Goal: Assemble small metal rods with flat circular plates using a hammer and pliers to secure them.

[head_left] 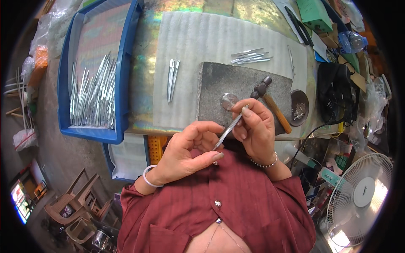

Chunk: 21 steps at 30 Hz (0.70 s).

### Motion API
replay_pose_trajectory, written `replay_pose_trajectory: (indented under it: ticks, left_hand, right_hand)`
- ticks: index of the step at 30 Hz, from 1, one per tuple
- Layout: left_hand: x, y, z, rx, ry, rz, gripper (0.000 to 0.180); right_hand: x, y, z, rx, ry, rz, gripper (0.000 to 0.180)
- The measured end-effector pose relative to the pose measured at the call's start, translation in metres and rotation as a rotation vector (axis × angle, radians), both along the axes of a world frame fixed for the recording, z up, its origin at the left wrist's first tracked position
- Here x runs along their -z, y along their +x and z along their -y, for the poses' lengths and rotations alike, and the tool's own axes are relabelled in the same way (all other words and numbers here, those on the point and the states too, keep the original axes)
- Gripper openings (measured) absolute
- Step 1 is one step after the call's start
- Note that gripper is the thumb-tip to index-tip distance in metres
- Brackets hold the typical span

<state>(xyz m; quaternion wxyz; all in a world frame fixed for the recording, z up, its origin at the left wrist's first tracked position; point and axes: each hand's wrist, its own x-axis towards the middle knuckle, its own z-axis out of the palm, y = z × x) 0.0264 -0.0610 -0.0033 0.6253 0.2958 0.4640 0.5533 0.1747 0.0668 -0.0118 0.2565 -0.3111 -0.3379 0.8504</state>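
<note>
Slim silver metal tweezers [229, 130] slant in front of me, above the table's near edge. My right hand [256, 126] pinches their upper end between thumb and fingers. Around the lower end, my left hand [192, 145] has its thumb and index finger apart; whether another finger touches the metal I cannot tell. Just beyond my right hand lies a dark grey stone block [215, 80], bearing a round shiny metal disc [229, 101] and a hammer [276, 110] with a wooden handle. To its right, a dark bowl [305, 103] contains small metal pins [299, 110].
A blue tray [122, 84] at left contains many similar metal pieces [95, 95]. On the white foam sheet [190, 38] lie a small group [172, 80] at left and a pile [251, 57] at back. Pliers [298, 27], a black bag [333, 84] and a fan [358, 198] stand right.
</note>
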Motion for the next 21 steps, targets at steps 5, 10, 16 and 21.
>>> replay_pose_trajectory:
  ticks: [5,10,16,21]
  left_hand:
    - [-0.001,-0.001,0.009,-0.007,-0.009,0.053,0.052]
    - [0.003,-0.002,0.014,-0.107,-0.017,0.080,0.046]
    - [0.009,-0.004,0.018,-0.236,-0.057,0.261,0.034]
    - [0.022,-0.003,0.023,-0.352,-0.016,0.346,0.028]
  right_hand:
    - [0.003,0.000,0.001,0.013,-0.025,-0.056,0.018]
    - [0.002,-0.001,0.004,-0.010,-0.066,-0.046,0.018]
    - [0.000,-0.001,0.008,-0.042,-0.088,-0.012,0.015]
    - [-0.005,0.006,0.012,-0.172,0.042,0.062,0.015]
